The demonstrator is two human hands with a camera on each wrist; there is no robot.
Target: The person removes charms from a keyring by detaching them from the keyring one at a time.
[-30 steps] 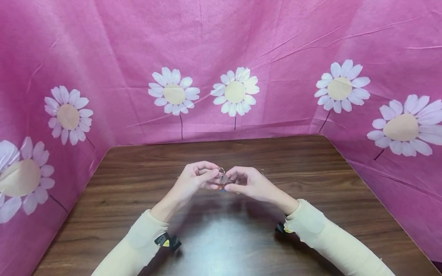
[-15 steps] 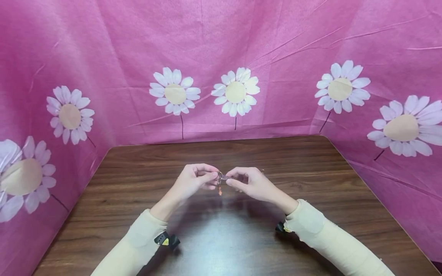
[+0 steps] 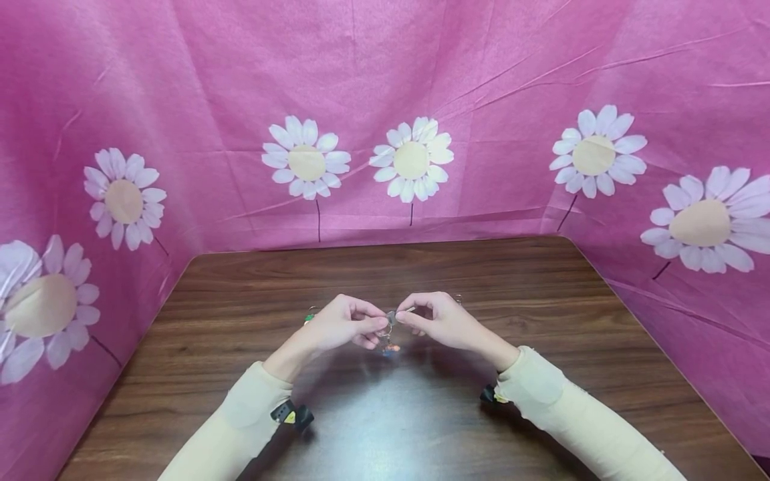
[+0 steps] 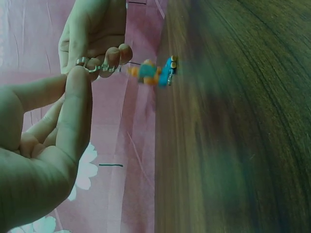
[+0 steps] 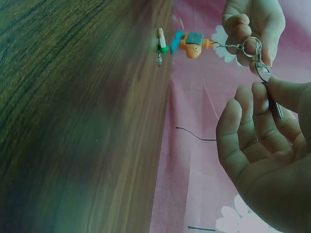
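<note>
Key ring (image 5: 259, 47) bearing key (image 5: 276, 108), orange figurine (image 5: 193, 51); left hand (image 3: 339, 324) grip pinching ring, right hand (image 3: 444, 324) grip pinching key.

Pink daisy-print cloth (image 3: 481, 67) walling three sides of a wood-grain table (image 3: 541, 294) makes this a screened-off booth.

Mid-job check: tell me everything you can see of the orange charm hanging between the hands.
The orange charm is a small, plastic-looking figure with an eye, a grey-teal block on its body and blue at its lower end. A short metal-looking chain joins it to a metal-looking ring at the fingertips of the left hand. It hangs over the table, apparently touched by neither hand.
</note>
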